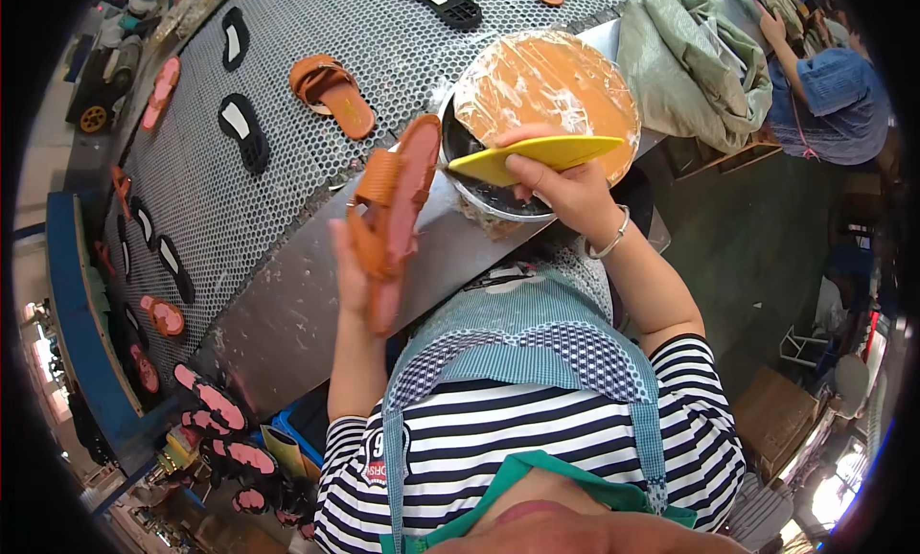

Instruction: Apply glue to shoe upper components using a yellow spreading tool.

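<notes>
My left hand grips a brown strappy sandal with a pinkish insole, tilted up on edge over the metal border of the bench. Its straps face left, and some of my fingers are hidden behind it. In my right hand is a thin, flat yellow piece, pinched between thumb and fingers; its exact kind is unclear. That piece hangs over a round metal pot, with its left tip close to the sandal. An orange-brown disc wrapped in clear film covers most of the pot; the uncovered part looks dark inside.
On the mesh conveyor lie a brown sandal, a black sole and several other shoe parts. A grey-green cloth is heaped right of the pot. Another person works at far right. Pink-insoled shoes hang at lower left.
</notes>
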Motion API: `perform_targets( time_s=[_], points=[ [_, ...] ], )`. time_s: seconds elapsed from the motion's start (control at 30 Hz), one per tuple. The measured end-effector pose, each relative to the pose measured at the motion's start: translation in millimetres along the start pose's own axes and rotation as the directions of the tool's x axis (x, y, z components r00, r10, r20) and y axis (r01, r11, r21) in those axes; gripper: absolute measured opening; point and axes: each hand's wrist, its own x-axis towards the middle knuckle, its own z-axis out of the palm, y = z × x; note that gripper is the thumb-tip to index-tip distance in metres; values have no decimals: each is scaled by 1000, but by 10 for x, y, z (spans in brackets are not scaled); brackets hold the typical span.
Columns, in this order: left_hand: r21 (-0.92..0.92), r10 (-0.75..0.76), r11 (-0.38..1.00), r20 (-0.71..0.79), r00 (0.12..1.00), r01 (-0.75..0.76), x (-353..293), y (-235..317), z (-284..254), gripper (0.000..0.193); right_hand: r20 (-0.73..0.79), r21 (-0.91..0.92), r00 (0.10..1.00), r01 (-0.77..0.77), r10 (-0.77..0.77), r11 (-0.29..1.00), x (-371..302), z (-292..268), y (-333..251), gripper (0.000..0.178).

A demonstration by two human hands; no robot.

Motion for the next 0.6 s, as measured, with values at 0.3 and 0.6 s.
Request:
perform_targets(
  time_s=[0.3, 0.6],
  points=[
    [98, -84, 992, 109, 990, 73, -233, 460, -635, 54, 290, -865, 952, 306, -101, 397, -51, -221, 177, 17],
    [712, 418, 684, -207, 885, -157, -111, 65, -833, 22, -7, -258, 957, -281, 290, 924, 86, -547, 279, 25]
  ],
)
